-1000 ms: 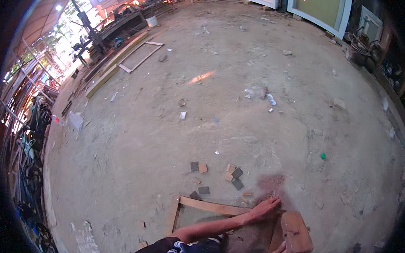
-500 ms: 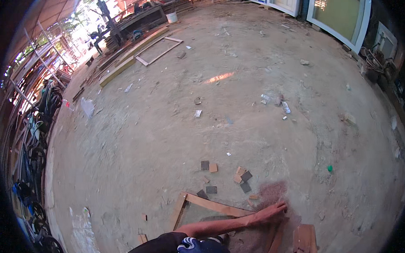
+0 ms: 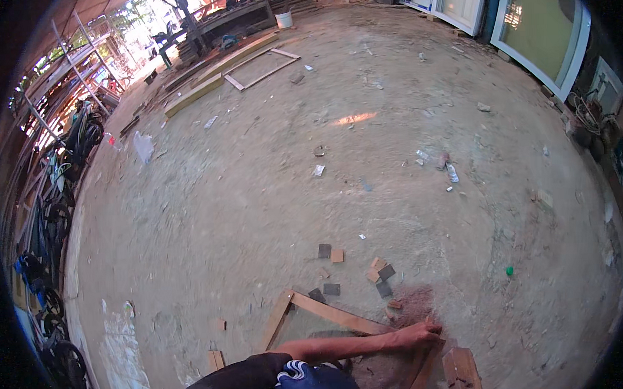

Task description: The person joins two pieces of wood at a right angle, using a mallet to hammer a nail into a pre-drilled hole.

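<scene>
My left arm reaches across to the right from a dark sleeve at the lower edge. At its end my left hand (image 3: 418, 333) is bent down with its fingers together over the right corner of a brown wooden frame (image 3: 340, 318). What lies under the fingertips is hidden. One side of the frame runs under my forearm, and its near part goes out of sight below. Beside the hand lies a patch of reddish dust (image 3: 415, 306). A thick block of reddish wood (image 3: 462, 371) is just right of the frame. My right hand does not show.
Several small dark and brown squares (image 3: 332, 289) lie beyond the frame. A green cap (image 3: 510, 271) is to the right. Far left are long yellowish timbers (image 3: 195, 96) and a thin wooden frame (image 3: 269, 69). Bicycles (image 3: 51, 306) line the left side; white-framed panels (image 3: 539, 39) stand at far right.
My left hand has shifted slightly nearer along the frame's right corner, its fingers more bent down. The whole view has swung a little to the left.
</scene>
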Demonstrator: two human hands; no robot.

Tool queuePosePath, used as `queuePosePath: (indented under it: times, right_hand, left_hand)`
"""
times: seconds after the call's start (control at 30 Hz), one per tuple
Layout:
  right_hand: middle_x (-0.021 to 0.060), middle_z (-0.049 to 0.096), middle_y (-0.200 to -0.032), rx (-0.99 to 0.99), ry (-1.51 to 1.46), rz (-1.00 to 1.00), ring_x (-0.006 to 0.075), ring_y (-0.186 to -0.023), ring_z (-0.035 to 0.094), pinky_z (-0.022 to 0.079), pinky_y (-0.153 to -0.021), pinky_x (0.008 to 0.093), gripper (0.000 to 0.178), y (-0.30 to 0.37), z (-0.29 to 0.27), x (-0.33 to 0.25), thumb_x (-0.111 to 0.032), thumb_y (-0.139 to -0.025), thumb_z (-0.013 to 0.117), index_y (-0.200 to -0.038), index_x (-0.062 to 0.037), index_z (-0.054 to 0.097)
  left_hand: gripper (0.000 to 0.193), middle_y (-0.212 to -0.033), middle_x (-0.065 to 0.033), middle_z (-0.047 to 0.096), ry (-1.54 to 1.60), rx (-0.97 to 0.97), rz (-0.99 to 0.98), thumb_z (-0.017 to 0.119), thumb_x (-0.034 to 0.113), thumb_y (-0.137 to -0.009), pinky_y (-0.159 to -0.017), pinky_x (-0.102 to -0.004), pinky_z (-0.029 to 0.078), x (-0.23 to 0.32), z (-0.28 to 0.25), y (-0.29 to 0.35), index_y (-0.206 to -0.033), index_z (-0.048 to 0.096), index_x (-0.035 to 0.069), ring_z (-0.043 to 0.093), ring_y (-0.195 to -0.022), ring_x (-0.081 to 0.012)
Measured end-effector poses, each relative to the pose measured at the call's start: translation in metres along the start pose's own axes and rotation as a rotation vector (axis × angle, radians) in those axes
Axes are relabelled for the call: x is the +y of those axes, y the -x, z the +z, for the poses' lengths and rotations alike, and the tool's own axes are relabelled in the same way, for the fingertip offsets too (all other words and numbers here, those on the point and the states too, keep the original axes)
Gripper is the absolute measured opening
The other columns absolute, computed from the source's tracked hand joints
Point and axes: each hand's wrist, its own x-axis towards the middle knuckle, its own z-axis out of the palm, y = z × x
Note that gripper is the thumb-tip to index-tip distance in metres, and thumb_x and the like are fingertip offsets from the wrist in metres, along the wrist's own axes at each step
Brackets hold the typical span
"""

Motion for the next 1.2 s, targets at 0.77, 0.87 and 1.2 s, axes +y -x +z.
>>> queuePosePath:
  times: [0.77,0.87,1.2]
  right_hand:
    - [0.0293,0.068,-0.1,0.038,0.042,-0.034,0.0427,-0.092,0.065,0.052,-0.082,0.0477,0.04,0.01,-0.011,-0.004,-0.031,-0.102,0.056,-0.111,0.0057,0.068]
    - [0.0296,0.068,-0.099,0.047,0.049,-0.043,0.0427,-0.091,0.065,0.052,-0.081,0.0477,0.04,0.017,-0.015,-0.003,-0.032,-0.102,0.056,-0.11,0.0058,0.068]
    - [0.0109,0.061,-0.078,0.052,0.183,-0.204,0.0214,-0.068,0.056,0.045,-0.06,0.0355,0.036,0.025,-0.056,0.074,-0.028,-0.104,0.05,-0.109,0.0064,0.06]
  left_hand:
    - [0.018,-0.086,-0.0158,0.049,0.07,-0.09,0.063,0.059,0.017,-0.086,-0.071,-0.047,0.045,0.012,-0.007,-0.014,-0.083,0.056,-0.001,0.056,-0.083,-0.0355]
    - [0.019,-0.084,-0.0158,0.048,0.1,-0.048,0.082,0.059,0.018,-0.084,-0.072,-0.0471,0.045,0.015,-0.009,-0.01,-0.084,0.056,-0.002,0.056,-0.082,-0.0356]
    - [0.037,-0.098,-0.0158,0.061,-0.023,-0.275,-0.039,0.074,0.028,-0.073,-0.081,-0.0495,0.047,0.008,-0.019,-0.021,-0.101,0.065,0.005,0.059,-0.093,-0.0368]
